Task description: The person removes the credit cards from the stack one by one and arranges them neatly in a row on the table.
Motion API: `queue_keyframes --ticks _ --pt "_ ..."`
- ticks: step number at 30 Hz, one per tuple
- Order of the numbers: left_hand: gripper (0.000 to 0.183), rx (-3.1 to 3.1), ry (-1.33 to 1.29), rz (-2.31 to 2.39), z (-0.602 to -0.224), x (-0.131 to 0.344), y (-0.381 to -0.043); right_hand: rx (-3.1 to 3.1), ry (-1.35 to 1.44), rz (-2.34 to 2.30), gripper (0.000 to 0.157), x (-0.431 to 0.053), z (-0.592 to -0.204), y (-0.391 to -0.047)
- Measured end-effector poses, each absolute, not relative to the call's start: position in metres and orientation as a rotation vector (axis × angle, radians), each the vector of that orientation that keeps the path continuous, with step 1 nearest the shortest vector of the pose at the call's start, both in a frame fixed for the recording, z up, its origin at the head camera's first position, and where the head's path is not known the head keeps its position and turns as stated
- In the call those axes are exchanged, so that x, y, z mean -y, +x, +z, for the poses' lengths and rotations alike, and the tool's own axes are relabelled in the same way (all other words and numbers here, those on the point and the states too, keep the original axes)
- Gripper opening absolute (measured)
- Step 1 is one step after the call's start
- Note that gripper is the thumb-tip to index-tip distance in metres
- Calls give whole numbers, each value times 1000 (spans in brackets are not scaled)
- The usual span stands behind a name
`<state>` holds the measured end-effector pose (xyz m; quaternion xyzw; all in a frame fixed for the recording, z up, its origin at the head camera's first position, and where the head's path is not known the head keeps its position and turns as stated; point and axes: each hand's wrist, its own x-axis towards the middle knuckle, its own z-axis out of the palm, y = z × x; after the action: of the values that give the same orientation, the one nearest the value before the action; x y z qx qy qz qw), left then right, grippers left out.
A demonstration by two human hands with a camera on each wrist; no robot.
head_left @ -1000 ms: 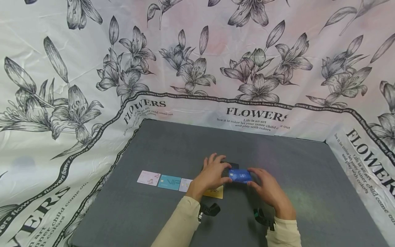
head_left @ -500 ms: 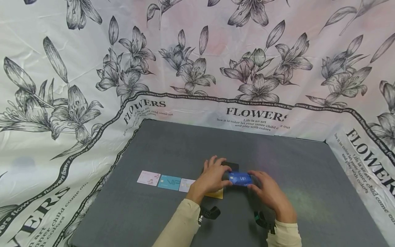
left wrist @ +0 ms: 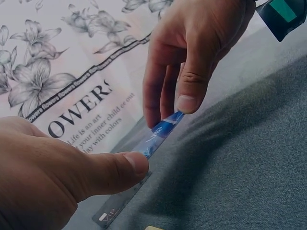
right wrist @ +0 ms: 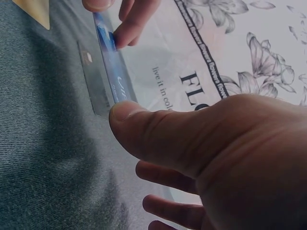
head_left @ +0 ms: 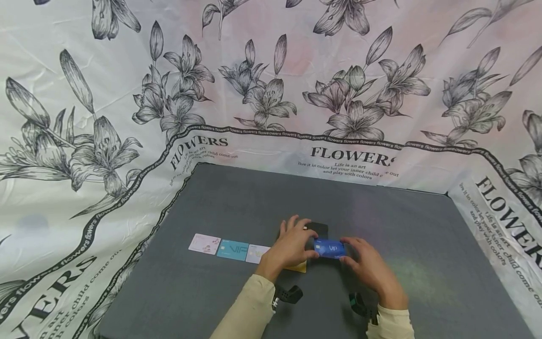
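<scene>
A blue bank-style card (head_left: pixel 330 248) marked VIP is raised over the dark grey table, held between both hands by its short ends. My left hand (head_left: pixel 289 246) pinches its left end between thumb and fingers. At the right end, my right hand (head_left: pixel 372 267) does the same. In the left wrist view the card (left wrist: pixel 161 134) shows nearly edge-on. A black VIP card (head_left: pixel 320 229) lies on the table just behind it, partly covered by the left hand. Beneath the left hand and wrist, only a corner of a gold card (head_left: pixel 300 267) shows.
Left of the hands, a pink card (head_left: pixel 204 244), a teal VIP card (head_left: pixel 232 250) and a pale lavender card (head_left: pixel 256 254) lie in a row with the gold one. White flower-printed cloth (head_left: pixel 271 108) walls in the table (head_left: pixel 423 245) at the back and sides.
The blue card has come slightly nearer to me, and its tilt has altered a little. Both hands keep their pinch and have shifted along with it. The cards on the table have stayed put.
</scene>
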<state>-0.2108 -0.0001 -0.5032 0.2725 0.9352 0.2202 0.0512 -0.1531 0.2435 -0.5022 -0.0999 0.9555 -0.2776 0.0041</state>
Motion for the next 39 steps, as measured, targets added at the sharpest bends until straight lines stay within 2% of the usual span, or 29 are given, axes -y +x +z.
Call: queue_keyframes --ticks 37,39 --pt "44 -2834 890 643 -518 4 -202 -3001 -366 -823 47 -239 -515 -144" --pt "44 -2850 909 646 -530 4 -206 -3008 -370 -823 47 -239 -516 -143"
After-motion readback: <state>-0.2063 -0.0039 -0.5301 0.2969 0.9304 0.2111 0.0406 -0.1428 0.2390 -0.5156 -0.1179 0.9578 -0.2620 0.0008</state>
